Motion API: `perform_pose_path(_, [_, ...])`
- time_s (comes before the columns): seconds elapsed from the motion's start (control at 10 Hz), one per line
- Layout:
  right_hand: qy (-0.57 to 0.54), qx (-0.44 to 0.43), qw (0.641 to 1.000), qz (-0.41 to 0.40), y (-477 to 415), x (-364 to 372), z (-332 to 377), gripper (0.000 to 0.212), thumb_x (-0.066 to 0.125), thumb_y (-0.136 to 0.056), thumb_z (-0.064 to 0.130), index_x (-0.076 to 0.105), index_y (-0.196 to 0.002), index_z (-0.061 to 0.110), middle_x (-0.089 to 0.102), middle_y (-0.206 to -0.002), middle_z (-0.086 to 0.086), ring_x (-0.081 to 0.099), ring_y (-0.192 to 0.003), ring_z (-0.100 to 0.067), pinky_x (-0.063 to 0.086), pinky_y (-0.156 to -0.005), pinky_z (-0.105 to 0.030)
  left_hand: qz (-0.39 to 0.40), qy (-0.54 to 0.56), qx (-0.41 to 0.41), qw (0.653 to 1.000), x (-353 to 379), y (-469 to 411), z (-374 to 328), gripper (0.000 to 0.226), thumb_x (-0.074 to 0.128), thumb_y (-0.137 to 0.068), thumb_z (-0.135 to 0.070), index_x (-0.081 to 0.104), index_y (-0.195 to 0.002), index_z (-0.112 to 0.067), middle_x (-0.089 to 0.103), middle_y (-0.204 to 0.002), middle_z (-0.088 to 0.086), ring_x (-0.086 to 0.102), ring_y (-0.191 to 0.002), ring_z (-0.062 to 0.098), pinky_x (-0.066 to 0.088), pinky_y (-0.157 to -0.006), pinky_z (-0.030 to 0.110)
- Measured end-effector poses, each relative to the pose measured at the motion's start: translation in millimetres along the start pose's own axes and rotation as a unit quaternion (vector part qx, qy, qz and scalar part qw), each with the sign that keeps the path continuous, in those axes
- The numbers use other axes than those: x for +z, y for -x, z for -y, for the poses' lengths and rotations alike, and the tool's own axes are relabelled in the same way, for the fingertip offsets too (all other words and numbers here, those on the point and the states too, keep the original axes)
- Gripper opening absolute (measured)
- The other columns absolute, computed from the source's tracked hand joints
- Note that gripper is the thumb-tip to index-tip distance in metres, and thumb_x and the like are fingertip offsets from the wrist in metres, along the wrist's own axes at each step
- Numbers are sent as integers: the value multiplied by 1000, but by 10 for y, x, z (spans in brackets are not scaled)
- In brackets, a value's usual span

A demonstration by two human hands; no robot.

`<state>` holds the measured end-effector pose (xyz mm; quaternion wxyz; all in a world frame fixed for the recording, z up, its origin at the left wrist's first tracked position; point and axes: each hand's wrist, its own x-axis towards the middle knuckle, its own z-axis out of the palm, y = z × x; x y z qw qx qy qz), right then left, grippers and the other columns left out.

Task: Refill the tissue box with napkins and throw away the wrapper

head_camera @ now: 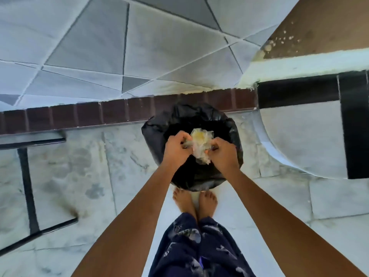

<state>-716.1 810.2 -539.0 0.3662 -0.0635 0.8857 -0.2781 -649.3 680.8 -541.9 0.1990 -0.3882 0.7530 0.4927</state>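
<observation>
Head view: the crumpled clear wrapper (199, 145) is pinched between both grips, left hand (176, 148) at its 9 o'clock, right hand (223, 154) at 3, equally near. It hangs directly over the black-lined bin (191, 120); judging by that, letting go drops it in

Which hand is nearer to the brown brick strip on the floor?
Left, slightly. The left hand sits a little closer to the brick strip than the right hand; both grip the wrapper.

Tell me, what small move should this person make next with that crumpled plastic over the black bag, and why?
Probably open both hands and let it drop. The left hand and right hand pinch the crumpled clear wrapper between them, directly above the open mouth of the black bin bag on the floor, so releasing it should land it inside.
</observation>
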Motion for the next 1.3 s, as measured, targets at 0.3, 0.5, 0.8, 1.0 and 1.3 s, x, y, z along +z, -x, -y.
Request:
perform_pose_path(0.3, [275, -74, 955, 85, -1310, 1001, -639, 22, 50, -86, 1, 66, -101, -1, 67, -101, -24, 64, -94, -39, 51, -78, -40, 117, -195, -26, 974, 697, -1445, 912, 22, 60, -83, -10, 68, -104, -9, 67, -111, 15, 61, -105, 28, 44, -86, 25])
perform_pose_path(0.5, [302, -5, 938, 167, -1551, 1243, -939, 30, 40, -91, -2, 59, -113, -5, 61, -118, -25, 59, -107, -38, 48, -90, -39, 213, -276, -17, 937, 844, -1603, 1059, 42, 70, -79, -14, 60, -120, -7, 59, -127, 15, 56, -117, 28, 42, -97, 29])
perform_pose_path(0.8, [281, 45, 930, 234, -1206, 985, -804, 50, 49, -90, 17, 37, -137, 4, 36, -139, -23, 48, -120, -40, 42, -99, -39, 71, -212, -22, 974, 487, -1114, 771, 22, 59, -82, 0, 59, -103, -6, 63, -95, 17, 60, -87, 28, 46, -79, 32])
perform_pose_path(1.0, [269, -1, 954, 136, -964, 743, -494, 47, 48, -88, 5, 35, -133, 3, 46, -128, -24, 53, -112, -42, 47, -90, -43, 113, -208, -2, 972, 405, -730, 623, 31, 50, -89, -4, 63, -118, -6, 57, -128, 17, 53, -118, 32, 38, -102, 29])
perform_pose_path(1.3, [238, -114, 946, 187, -696, 640, -417, 54, 44, -85, 4, 41, -136, 20, 41, -139, -16, 50, -118, -39, 48, -94, -42, 60, -200, -17, 978, 254, -523, 525, 29, 58, -89, -16, 63, -115, -5, 57, -124, 20, 56, -111, 34, 42, -94, 30])
